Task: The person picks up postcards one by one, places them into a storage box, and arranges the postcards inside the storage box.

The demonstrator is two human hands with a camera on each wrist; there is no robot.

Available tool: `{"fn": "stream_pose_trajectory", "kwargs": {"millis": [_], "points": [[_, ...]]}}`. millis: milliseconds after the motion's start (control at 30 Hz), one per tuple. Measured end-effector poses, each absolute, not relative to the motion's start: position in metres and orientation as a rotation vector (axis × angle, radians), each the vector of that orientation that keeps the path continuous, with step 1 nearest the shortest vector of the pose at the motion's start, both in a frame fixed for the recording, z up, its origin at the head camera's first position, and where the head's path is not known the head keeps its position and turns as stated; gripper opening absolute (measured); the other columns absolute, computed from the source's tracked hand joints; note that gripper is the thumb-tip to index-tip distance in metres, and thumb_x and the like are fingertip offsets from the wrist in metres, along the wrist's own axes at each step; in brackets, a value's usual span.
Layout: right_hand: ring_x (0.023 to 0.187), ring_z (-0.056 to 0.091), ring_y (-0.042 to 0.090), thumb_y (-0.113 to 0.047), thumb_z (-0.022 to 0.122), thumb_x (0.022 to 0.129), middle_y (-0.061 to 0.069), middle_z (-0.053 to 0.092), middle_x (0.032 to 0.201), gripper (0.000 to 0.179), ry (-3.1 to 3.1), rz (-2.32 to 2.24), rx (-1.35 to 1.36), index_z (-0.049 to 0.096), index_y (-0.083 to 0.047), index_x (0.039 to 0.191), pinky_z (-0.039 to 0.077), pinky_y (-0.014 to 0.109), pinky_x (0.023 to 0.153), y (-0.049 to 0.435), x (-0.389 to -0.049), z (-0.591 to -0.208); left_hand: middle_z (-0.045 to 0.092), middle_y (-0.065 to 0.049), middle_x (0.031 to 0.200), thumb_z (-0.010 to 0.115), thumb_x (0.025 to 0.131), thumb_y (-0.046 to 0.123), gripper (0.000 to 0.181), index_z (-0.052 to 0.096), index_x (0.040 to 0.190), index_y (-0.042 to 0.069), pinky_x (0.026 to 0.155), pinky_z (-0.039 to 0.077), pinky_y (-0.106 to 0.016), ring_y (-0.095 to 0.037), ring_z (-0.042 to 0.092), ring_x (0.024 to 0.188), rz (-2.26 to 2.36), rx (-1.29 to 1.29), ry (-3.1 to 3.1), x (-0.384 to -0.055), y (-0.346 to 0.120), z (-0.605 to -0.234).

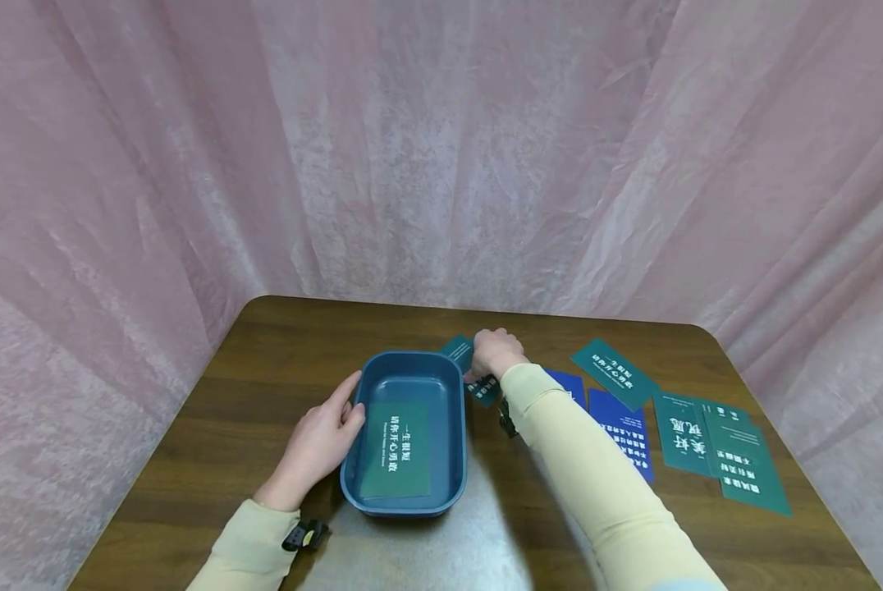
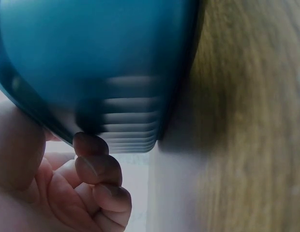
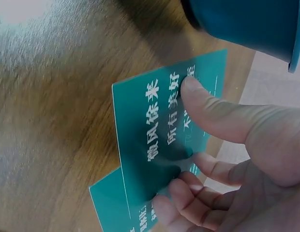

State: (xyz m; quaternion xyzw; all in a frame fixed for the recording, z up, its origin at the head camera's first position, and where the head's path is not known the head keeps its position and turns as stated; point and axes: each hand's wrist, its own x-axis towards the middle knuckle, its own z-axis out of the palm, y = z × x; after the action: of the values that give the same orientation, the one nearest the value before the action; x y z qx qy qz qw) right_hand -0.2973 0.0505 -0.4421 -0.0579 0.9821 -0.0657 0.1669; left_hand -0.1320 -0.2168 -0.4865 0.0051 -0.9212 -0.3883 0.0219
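Wooden table point(image 1: 279, 369): brown grain, rounded far corners, pale glare at bottom centre
Blue tray point(image 1: 412, 387): flat on the wood, just left of centre in the lower half
Larger-showing blue card point(image 1: 622, 431): right of centre
Other blue card point(image 1: 570, 384): just to its upper left, partly hidden
Tilted green card point(image 1: 615, 375): above them
Inner green card point(image 1: 679, 431) and outer green card point(image 1: 748, 464): overlapping, lower right

A curtained-off booth — pale pink, velvety drapes point(image 1: 441, 164) hang behind and beside a wood-grain desk point(image 1: 286, 353) — the wider room hidden.
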Motion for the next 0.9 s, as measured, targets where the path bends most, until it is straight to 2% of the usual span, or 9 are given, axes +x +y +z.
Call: {"fn": "stream_pose_trajectory", "kwargs": {"millis": [167,433,600,700,900], "points": [[0.115,0.062,0.039,-0.037,0.094,0.09,0.023,0.061,0.125,0.074,2.797,-0.235,-0.118,0.063,0.001,0.146,0.058,0.053,0.098,0.046,-0.294,-0.441,0.055,-0.002,0.077,0.059,0.112,0.02,0.061,0.041,0.17,0.009,0.058,0.039,-0.035,-0.021,0.053,0.061,-1.195,0.013,-2.851,-0.131,-0.218,-0.485],[0.109,0.063,0.038,-0.03,0.094,0.091,0.02,0.063,0.118,0.052,2.778,-0.126,-0.123,0.075,-0.007,0.134,0.06,0.054,0.09,0.04,-0.298,-0.442,0.055,-0.002,0.077,0.058,0.113,0.02,0.061,0.041,0.17,0.01,0.058,0.039,-0.035,-0.021,0.053,0.062,-1.216,0.02,-2.855,-0.13,-0.216,-0.486],[0.111,0.064,0.035,-0.024,0.092,0.092,0.018,0.067,0.117,0.044,2.773,-0.085,-0.201,0.077,-0.007,0.13,0.06,0.051,0.093,0.044,-0.297,-0.435,0.056,-0.003,0.077,0.058,0.113,0.021,0.062,0.04,0.171,0.01,0.059,0.041,-0.036,-0.021,0.054,0.062,-1.219,0.024,-2.857,-0.132,-0.215,-0.486],[0.115,0.063,0.035,-0.029,0.091,0.093,0.019,0.067,0.121,0.049,2.772,-0.145,-0.21,0.076,-0.005,0.132,0.058,0.05,0.096,0.047,-0.295,-0.433,0.056,-0.003,0.077,0.058,0.113,0.021,0.062,0.039,0.171,0.01,0.059,0.041,-0.036,-0.021,0.054,0.063,-1.209,0.03,-2.861,-0.133,-0.216,-0.485],[0.128,0.054,0.041,-0.039,0.091,0.092,0.025,0.057,0.136,0.065,2.773,-0.227,-0.182,0.071,-0.001,0.141,0.054,0.055,0.104,0.05,-0.292,-0.438,0.055,-0.003,0.078,0.058,0.113,0.021,0.062,0.04,0.171,0.011,0.059,0.04,-0.036,-0.021,0.053,0.062,-1.203,0.035,-2.867,-0.132,-0.217,-0.487]]}}
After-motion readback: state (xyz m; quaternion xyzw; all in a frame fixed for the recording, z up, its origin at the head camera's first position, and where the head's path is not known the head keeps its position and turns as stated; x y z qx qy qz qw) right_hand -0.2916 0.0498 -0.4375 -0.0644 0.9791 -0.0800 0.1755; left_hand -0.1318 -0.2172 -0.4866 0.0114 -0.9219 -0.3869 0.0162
